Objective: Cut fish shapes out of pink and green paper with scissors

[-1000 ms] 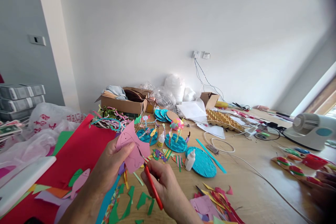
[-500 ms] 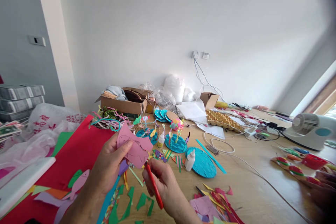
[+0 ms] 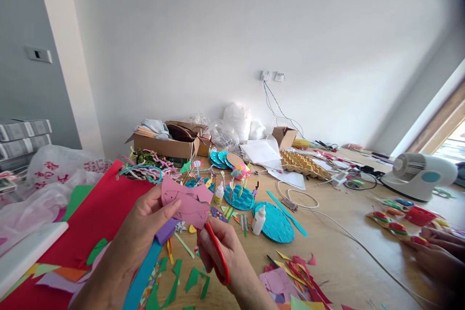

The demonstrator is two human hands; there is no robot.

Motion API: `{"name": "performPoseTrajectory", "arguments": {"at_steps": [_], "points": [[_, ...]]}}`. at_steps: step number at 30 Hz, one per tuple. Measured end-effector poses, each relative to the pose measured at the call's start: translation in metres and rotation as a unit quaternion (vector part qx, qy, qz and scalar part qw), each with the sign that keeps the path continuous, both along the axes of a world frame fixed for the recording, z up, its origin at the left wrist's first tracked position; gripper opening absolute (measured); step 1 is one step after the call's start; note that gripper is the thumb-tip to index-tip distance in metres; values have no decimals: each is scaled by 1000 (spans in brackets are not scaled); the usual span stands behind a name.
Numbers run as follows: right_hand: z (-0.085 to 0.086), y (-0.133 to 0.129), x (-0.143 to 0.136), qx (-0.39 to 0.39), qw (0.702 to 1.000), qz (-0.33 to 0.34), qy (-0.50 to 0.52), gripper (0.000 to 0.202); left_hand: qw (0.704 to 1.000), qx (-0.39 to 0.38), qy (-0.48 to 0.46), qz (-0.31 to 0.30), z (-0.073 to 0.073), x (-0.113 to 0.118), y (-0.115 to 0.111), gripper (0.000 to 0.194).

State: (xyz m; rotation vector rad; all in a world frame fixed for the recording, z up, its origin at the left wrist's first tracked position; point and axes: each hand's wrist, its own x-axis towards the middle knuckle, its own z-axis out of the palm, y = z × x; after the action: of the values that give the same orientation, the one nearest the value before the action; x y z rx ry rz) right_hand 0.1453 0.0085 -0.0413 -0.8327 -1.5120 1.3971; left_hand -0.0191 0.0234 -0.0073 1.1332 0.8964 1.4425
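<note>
Between the thumb and fingers of my left hand (image 3: 154, 213) is a piece of pink paper (image 3: 189, 203) with fish outlines drawn on it. My right hand (image 3: 220, 247) grips red-handled scissors (image 3: 219, 256), whose blades are mostly hidden at the paper's lower right edge. Below the hands lie green paper scraps (image 3: 198, 281). To the right are a white glue bottle (image 3: 259, 221) and a blue painted disc (image 3: 278, 223). More pink paper (image 3: 279, 283) lies among red and yellow scraps nearer me.
Red sheets (image 3: 98, 213) and plastic bags (image 3: 54, 169) cover the left side. Behind stand a cardboard box (image 3: 165, 147) and an egg tray (image 3: 303, 164). A white cable (image 3: 352, 232) crosses the table toward a small fan (image 3: 421, 174). Another person's hands (image 3: 436, 247) are at the right edge.
The view has turned slightly to the right. The pink paper has tilted a little in my left hand, and the scissors remain at its lower right edge. The other person's hands show more.
</note>
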Motion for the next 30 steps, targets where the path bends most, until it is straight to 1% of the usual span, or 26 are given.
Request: {"name": "performPoseTrajectory", "arguments": {"at_steps": [2, 4, 8, 11, 13, 15, 16, 19, 22, 23, 26, 30], "points": [[1, 0, 2, -1, 1000, 3, -6, 55, 1000, 5, -2, -5, 2, -4, 0, 21], [2, 0, 3, -6, 1000, -1, -20, 51, 1000, 7, -10, -7, 5, -6, -1, 24], [6, -1, 5, -6, 999, -3, -45, 43, 1000, 0, -13, 26, 5, -10, 0, 32], [9, -2, 7, -12, 998, -4, -58, 39, 998, 13, 50, 33, 3, -14, 1, 34], [9, -1, 8, -18, 998, -6, -60, 40, 995, 34, 87, 23, 3, -16, 1, 42], [6, 1, 9, -16, 999, 0, -52, 42, 993, 37, 116, 10, 4, -18, 0, 49], [5, 3, 9, -15, 999, 7, -47, 43, 991, 30, 132, 0, 4, -19, -1, 47], [0, 6, 10, -17, 999, 29, -37, 46, 982, 11, 183, -39, 5, -21, -2, 30], [-3, 7, 11, -15, 998, 47, -43, 49, 972, 33, 220, -70, 5, -24, 0, 13], [-3, 7, 12, -15, 998, 49, -47, 51, 969, 44, 230, -78, 5, -24, 1, 11], [-2, 7, 13, -12, 997, 52, -54, 54, 966, 57, 234, -90, 4, -24, 4, 18], [2, 7, 15, 6, 996, 69, -54, 55, 976, 42, 188, -104, 1, -22, 5, 24]]}}
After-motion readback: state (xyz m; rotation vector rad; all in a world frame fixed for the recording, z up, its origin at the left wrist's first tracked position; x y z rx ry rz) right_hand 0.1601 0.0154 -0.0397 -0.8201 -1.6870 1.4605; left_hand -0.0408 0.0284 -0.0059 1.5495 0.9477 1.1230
